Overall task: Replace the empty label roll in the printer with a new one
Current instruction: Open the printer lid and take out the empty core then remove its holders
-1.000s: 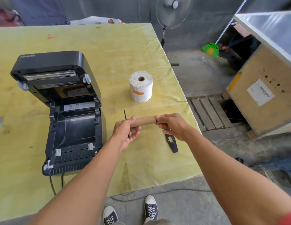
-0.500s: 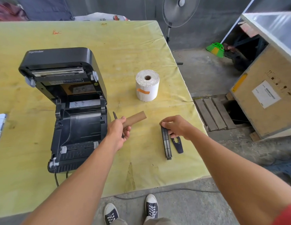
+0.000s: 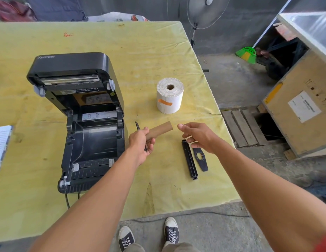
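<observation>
The black label printer [image 3: 82, 113] stands on the left of the table with its lid up and its roll bay bare. My left hand [image 3: 140, 142] grips the empty brown cardboard core [image 3: 161, 129] together with a thin black flat piece [image 3: 138, 126]. My right hand [image 3: 198, 136] hovers open just right of the core's free end, holding nothing. Below it on the table lie a black spindle bar [image 3: 189, 160] and a black side guide [image 3: 201, 159]. The new white label roll [image 3: 169, 96] stands upright behind them, with an orange tab on its side.
The yellow-covered table [image 3: 140, 51] ends close on the right and at the near side. A notepad [image 3: 1, 142] lies at the left edge. A fan [image 3: 205, 10], a wooden crate [image 3: 300, 110] and a pallet [image 3: 244, 128] stand on the floor to the right.
My right hand pulled the spindle bar out of the core, laid it beside the side guide, then let go and rose toward the core. My left hand still holds the core.
</observation>
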A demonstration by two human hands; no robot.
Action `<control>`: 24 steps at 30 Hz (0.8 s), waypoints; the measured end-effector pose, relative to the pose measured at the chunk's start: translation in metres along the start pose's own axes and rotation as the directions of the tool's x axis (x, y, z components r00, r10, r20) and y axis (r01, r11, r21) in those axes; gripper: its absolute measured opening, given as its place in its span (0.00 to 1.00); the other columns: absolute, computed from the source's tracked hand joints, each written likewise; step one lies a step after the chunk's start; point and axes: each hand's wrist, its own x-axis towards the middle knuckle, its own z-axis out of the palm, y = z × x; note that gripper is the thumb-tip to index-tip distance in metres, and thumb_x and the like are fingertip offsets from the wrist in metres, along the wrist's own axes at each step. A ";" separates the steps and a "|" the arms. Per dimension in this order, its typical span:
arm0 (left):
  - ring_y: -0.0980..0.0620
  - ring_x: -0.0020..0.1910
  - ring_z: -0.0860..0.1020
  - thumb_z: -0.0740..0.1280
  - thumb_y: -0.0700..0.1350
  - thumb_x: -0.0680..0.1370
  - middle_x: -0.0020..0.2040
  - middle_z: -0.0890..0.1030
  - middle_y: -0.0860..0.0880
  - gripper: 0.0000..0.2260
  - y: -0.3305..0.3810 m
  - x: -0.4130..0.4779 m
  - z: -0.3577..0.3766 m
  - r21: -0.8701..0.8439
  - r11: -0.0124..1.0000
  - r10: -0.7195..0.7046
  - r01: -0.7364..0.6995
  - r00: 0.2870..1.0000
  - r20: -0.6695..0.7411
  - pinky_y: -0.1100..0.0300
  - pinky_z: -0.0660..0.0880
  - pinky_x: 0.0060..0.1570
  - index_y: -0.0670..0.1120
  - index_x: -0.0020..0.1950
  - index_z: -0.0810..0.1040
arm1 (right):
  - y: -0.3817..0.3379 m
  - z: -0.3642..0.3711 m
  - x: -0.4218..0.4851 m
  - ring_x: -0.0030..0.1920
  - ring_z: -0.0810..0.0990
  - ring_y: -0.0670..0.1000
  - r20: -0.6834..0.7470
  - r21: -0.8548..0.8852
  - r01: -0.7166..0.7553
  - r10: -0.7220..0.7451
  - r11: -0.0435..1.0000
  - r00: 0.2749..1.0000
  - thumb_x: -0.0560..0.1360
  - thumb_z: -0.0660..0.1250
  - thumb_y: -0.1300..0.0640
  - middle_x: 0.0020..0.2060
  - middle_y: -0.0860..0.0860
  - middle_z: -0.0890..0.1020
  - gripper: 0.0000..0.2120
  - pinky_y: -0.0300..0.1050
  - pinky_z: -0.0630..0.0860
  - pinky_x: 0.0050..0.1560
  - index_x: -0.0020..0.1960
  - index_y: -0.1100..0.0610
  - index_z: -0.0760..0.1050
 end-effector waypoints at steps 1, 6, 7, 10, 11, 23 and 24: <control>0.53 0.30 0.76 0.62 0.43 0.81 0.49 0.83 0.39 0.04 0.000 -0.001 0.003 0.004 1.000 -0.001 0.001 1.000 0.004 0.63 0.69 0.26 0.46 0.48 0.75 | -0.001 0.002 -0.001 0.36 0.79 0.48 0.035 0.039 0.007 -0.008 0.999 0.999 0.71 0.74 0.38 0.43 0.51 0.83 0.20 0.42 0.77 0.35 0.54 0.52 0.82; 0.54 0.29 0.74 0.62 0.44 0.82 0.43 0.84 0.42 0.06 0.002 -0.006 0.017 -0.015 1.000 -0.020 0.021 0.999 0.039 0.64 0.67 0.24 0.45 0.48 0.75 | -0.016 0.009 -0.001 0.36 0.79 0.46 0.071 0.219 0.058 -0.075 0.974 0.995 0.72 0.75 0.42 0.43 0.49 0.83 0.15 0.42 0.77 0.36 0.50 0.53 0.83; 0.54 0.28 0.74 0.62 0.44 0.82 0.42 0.84 0.42 0.06 0.003 -0.008 0.019 -0.010 1.000 -0.017 0.017 0.999 0.041 0.64 0.67 0.24 0.45 0.48 0.76 | -0.018 0.010 -0.001 0.37 0.80 0.46 0.100 0.212 0.054 -0.077 0.976 0.992 0.72 0.75 0.42 0.43 0.48 0.84 0.16 0.41 0.78 0.36 0.50 0.53 0.83; 0.54 0.27 0.73 0.61 0.44 0.82 0.42 0.84 0.41 0.06 0.005 -0.011 0.024 0.003 1.000 -0.010 0.010 0.998 0.060 0.64 0.65 0.24 0.45 0.48 0.76 | -0.021 0.016 0.001 0.39 0.82 0.46 0.091 0.217 0.100 -0.123 0.971 0.988 0.73 0.74 0.43 0.44 0.48 0.85 0.15 0.41 0.78 0.36 0.53 0.54 0.82; 0.55 0.26 0.73 0.61 0.44 0.83 0.41 0.84 0.41 0.06 0.005 -0.013 0.025 -0.006 1.000 -0.006 0.006 0.998 0.070 0.64 0.64 0.23 0.45 0.49 0.76 | -0.024 0.018 0.003 0.39 0.83 0.46 0.036 0.257 0.114 -0.127 0.960 0.991 0.75 0.72 0.44 0.44 0.49 0.85 0.15 0.42 0.78 0.36 0.53 0.54 0.82; 0.46 0.39 0.75 0.69 0.40 0.77 0.43 0.79 0.44 0.03 -0.024 0.002 0.002 0.646 0.756 0.110 -0.104 0.993 0.031 0.57 0.70 0.39 0.42 0.49 0.78 | -0.016 0.040 -0.005 0.39 0.83 0.56 0.194 -0.599 0.078 0.051 0.797 0.980 0.74 0.73 0.44 0.41 0.58 0.85 0.21 0.48 0.81 0.41 0.57 0.58 0.75; 0.46 0.41 0.77 0.70 0.40 0.76 0.44 0.79 0.45 0.02 -0.029 0.004 -0.001 0.710 0.692 0.137 -0.133 0.989 0.053 0.57 0.71 0.41 0.44 0.46 0.78 | -0.012 0.044 -0.007 0.36 0.81 0.55 0.191 -0.615 0.083 0.047 0.784 0.980 0.73 0.74 0.44 0.39 0.57 0.84 0.22 0.48 0.80 0.41 0.58 0.57 0.73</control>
